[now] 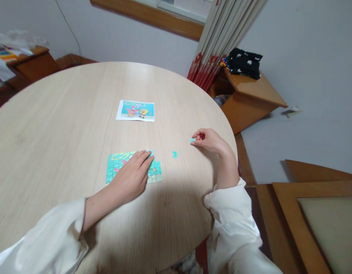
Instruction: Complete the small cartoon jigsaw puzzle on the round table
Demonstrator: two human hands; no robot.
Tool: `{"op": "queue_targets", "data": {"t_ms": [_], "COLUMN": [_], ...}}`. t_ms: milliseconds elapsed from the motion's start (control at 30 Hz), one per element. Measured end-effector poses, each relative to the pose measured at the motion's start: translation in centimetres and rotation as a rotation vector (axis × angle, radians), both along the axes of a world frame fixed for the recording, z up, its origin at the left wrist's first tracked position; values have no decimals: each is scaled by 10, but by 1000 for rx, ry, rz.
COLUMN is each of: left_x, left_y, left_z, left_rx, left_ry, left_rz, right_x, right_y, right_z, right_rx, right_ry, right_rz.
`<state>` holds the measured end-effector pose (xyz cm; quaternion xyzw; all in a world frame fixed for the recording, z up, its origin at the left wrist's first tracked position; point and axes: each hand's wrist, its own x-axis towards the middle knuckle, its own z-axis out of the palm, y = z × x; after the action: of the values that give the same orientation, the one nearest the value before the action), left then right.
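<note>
A small teal jigsaw puzzle (116,163) lies nearly assembled on the round wooden table (64,125). My left hand (132,174) rests flat on it, fingers stretched out and covering its middle. My right hand (209,140) is to the right, its fingertips pinched on a small teal puzzle piece (192,140) at the table surface. Another loose teal piece (174,154) lies between the two hands. A printed reference picture (135,110) with cartoon figures lies farther back on the table.
The table's right edge runs close to my right wrist. Beyond it stand a wooden side cabinet (250,95) with a black dotted cloth (244,61), a folded curtain (218,42), and a wooden chair (315,213). A cluttered desk (24,62) is at far left.
</note>
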<state>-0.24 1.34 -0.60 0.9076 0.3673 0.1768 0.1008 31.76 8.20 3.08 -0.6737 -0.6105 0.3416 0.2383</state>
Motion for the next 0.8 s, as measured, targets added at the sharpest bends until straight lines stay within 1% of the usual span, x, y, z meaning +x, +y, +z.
{"op": "queue_targets", "data": {"t_ms": [67, 100, 233, 333, 400, 500, 700, 800], "left_x": [-1, -1, -1, 1, 1, 1, -3, -4], "left_y": [0, 0, 0, 0, -1, -2, -4, -5], "left_z": [-2, -2, 0, 2, 2, 3, 5, 3], "left_rx": [-17, -23, -26, -8, 3, -6, -18, -18], "left_ry": [13, 19, 22, 17, 28, 44, 73, 92], "left_rz": [3, 5, 13, 26, 33, 27, -4, -16], "right_x": [-4, -7, -34, -54, -63, -69, -75, -83], "right_y": [-1, -2, -7, -10, -12, -12, -13, -14], "right_z": [1, 2, 9, 11, 11, 13, 16, 13], "right_rx": [20, 37, 72, 57, 31, 4, -35, -17], "right_ry": [-11, -14, -44, -130, -170, -183, -161, -161], "right_rz": [28, 64, 309, 412, 441, 465, 455, 453]}}
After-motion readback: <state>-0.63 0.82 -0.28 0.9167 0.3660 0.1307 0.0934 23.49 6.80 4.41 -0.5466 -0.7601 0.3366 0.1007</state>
